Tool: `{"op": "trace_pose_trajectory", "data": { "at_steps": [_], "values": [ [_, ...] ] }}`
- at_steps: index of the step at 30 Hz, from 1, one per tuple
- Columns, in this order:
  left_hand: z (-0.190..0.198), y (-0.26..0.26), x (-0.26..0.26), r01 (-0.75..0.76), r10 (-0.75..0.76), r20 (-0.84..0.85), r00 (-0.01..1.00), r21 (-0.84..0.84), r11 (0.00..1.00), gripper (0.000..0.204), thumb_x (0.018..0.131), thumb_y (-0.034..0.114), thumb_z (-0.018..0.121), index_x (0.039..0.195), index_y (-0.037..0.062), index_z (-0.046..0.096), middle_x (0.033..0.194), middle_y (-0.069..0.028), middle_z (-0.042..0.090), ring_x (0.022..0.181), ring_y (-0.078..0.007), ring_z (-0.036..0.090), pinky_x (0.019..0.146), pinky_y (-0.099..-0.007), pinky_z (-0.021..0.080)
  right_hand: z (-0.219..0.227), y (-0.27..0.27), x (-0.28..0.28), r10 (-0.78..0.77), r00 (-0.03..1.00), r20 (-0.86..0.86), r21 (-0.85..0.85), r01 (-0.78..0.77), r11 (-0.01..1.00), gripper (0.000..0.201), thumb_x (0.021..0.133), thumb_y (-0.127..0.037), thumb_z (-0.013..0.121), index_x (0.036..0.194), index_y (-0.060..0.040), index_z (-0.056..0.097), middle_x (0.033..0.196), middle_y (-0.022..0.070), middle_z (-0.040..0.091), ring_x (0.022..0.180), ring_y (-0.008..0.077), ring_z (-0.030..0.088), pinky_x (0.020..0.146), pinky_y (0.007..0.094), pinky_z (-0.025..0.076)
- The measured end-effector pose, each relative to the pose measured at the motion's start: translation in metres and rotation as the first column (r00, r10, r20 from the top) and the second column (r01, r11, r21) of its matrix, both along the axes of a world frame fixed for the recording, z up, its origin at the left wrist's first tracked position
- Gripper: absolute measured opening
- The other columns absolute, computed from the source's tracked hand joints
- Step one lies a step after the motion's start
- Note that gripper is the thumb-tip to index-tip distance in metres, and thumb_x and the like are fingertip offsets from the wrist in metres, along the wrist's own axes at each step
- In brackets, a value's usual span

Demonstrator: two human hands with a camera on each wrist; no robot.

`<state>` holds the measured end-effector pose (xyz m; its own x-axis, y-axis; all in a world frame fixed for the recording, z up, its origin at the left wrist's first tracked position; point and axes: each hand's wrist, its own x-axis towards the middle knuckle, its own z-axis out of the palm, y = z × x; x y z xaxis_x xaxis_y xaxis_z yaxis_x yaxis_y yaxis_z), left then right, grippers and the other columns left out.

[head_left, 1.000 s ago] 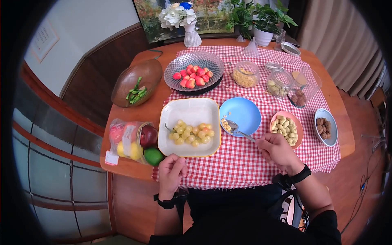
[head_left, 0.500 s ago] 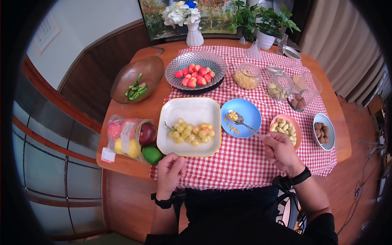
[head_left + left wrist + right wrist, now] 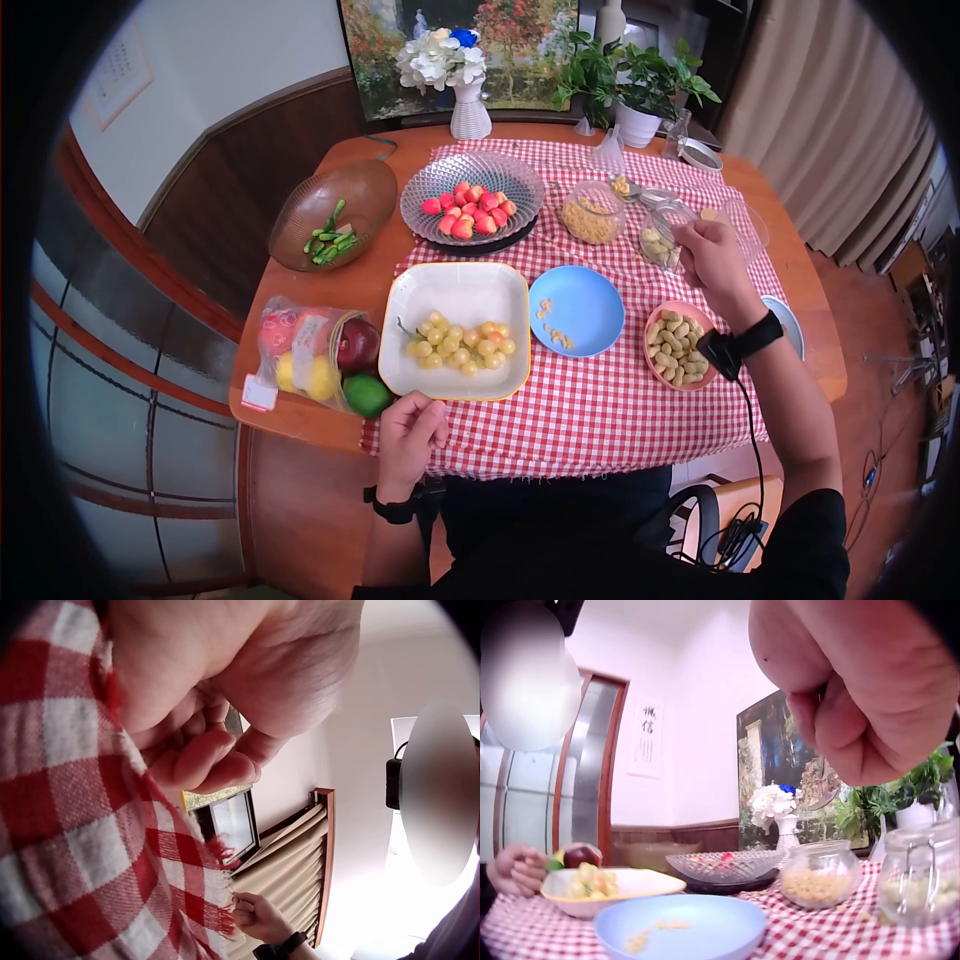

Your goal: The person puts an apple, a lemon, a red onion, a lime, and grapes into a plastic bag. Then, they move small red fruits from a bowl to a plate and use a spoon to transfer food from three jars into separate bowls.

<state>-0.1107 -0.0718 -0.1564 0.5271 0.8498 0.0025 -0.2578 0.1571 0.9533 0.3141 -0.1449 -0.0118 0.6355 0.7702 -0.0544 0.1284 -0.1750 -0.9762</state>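
Observation:
My right hand (image 3: 718, 268) is raised over the jars at the back right and grips a metal spoon (image 3: 632, 188) by its handle. Pale yellow-brown pieces (image 3: 621, 185) lie in the spoon's bowl, just beyond the rim of a glass jar of small yellow pieces (image 3: 592, 215). A clip-top jar (image 3: 655, 240) is partly hidden by this hand. Several small pale pieces remain on the blue plate (image 3: 590, 300). With fingers loosely curled and holding nothing, my left hand (image 3: 408, 438) rests at the table's front edge, beside the red checked cloth (image 3: 82, 780).
A white tray (image 3: 430, 290) of grapes sits left of the blue plate. Peanuts fill a pink plate (image 3: 680, 348) under my right forearm. Behind are a glass bowl (image 3: 425, 190) of red fruit and a brown bowl (image 3: 300, 205) of green vegetables. Bagged fruit (image 3: 308, 350) lies left.
My right hand has lifted the loaded spoon from the blue plate and carried it away and back to the jars. Some pieces stay on the plate. The left hand has hardly moved.

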Motion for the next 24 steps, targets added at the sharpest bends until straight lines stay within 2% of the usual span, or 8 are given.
{"op": "trace_pose_trajectory", "data": {
  "at_steps": [2,3,4,5,10,17,21,24],
  "values": [
    [0.000,0.000,0.000,0.002,-0.002,-0.009,1.000,0.008,1.000,0.022,0.105,0.011,0.060,0.085,0.0043,0.057,0.066,-0.0005,0.058,0.057,-0.0056,0.051,0.053,-0.0207,0.040,-0.004,0.017,0.012,-0.002,0.983,0.183,-0.048,0.011,0.999,0.025,0.100,-0.017,0.062,0.083,0.0003,0.063,0.060,0.0044,0.057,0.047,0.0153,0.051,0.046,0.0302,0.039],
    [0.000,0.000,0.000,0.002,-0.002,-0.008,1.000,0.013,1.000,0.022,0.105,0.011,0.060,0.085,0.0043,0.057,0.066,-0.0005,0.058,0.057,-0.0056,0.051,0.053,-0.0207,0.040,-0.004,0.024,0.011,0.040,0.790,0.612,-0.048,-0.013,0.999,0.026,0.098,-0.016,0.063,0.082,0.0036,0.064,0.064,0.0127,0.062,0.053,0.0247,0.058,0.051,0.0364,0.045],
    [0.000,0.000,0.000,0.002,-0.002,-0.010,1.000,0.011,1.000,0.022,0.105,0.011,0.060,0.085,0.0043,0.057,0.066,-0.0005,0.058,0.057,-0.0055,0.051,0.053,-0.0207,0.040,-0.002,0.028,0.009,0.066,0.421,0.905,-0.059,-0.032,0.998,0.027,0.096,-0.015,0.064,0.081,0.0068,0.066,0.069,0.0209,0.067,0.058,0.0341,0.066,0.057,0.0427,0.051],
    [0.000,0.000,0.000,0.003,-0.003,-0.012,1.000,0.006,1.000,0.022,0.105,0.011,0.060,0.085,0.0043,0.057,0.066,-0.0005,0.058,0.057,-0.0055,0.051,0.053,-0.0207,0.040,0.001,0.031,0.005,0.104,0.453,0.886,-0.134,0.034,0.990,0.025,0.092,-0.013,0.065,0.080,0.0089,0.067,0.081,0.0296,0.068,0.073,0.0453,0.068,0.072,0.0509,0.055],
    [0.001,-0.001,0.000,-0.007,0.007,-0.019,1.000,0.017,1.000,0.022,0.105,0.011,0.060,0.084,0.0047,0.056,0.066,-0.0005,0.058,0.057,-0.0052,0.051,0.053,-0.0205,0.039,-0.002,0.025,-0.005,0.084,0.424,0.902,-0.072,-0.044,0.996,0.022,0.092,-0.012,0.065,0.082,0.0080,0.066,0.076,0.0275,0.068,0.069,0.0435,0.068,0.068,0.0496,0.054],
    [0.003,0.000,0.001,0.006,-0.005,-0.034,0.999,0.008,1.000,0.023,0.105,0.011,0.060,0.083,0.0051,0.055,0.066,-0.0004,0.058,0.057,-0.0049,0.050,0.052,-0.0201,0.038,-0.004,-0.026,-0.050,0.250,0.752,0.610,-0.235,-0.129,0.963,0.024,0.096,-0.014,0.067,0.084,0.0066,0.067,0.062,0.0158,0.062,0.053,0.0217,0.059,0.054,0.0394,0.046],
    [0.002,0.000,0.001,0.012,-0.012,-0.035,0.999,0.014,1.000,0.023,0.105,0.011,0.060,0.084,0.0051,0.055,0.067,-0.0005,0.058,0.057,-0.0050,0.050,0.052,-0.0202,0.038,-0.025,-0.040,-0.069,0.316,0.735,0.601,-0.306,-0.153,0.940,0.024,0.096,-0.015,0.067,0.084,0.0054,0.067,0.067,0.0196,0.066,0.058,0.0302,0.065,0.057,0.0423,0.049],
    [0.002,0.000,0.001,0.014,-0.013,-0.019,1.000,0.009,1.000,0.022,0.105,0.011,0.060,0.084,0.0050,0.056,0.067,-0.0005,0.058,0.056,-0.0051,0.050,0.052,-0.0203,0.037,-0.045,-0.040,-0.071,0.321,0.601,0.732,-0.261,-0.189,0.947,0.021,0.096,-0.014,0.067,0.085,0.0045,0.067,0.070,0.0218,0.067,0.062,0.0343,0.067,0.060,0.0432,0.051]
  ]
}}
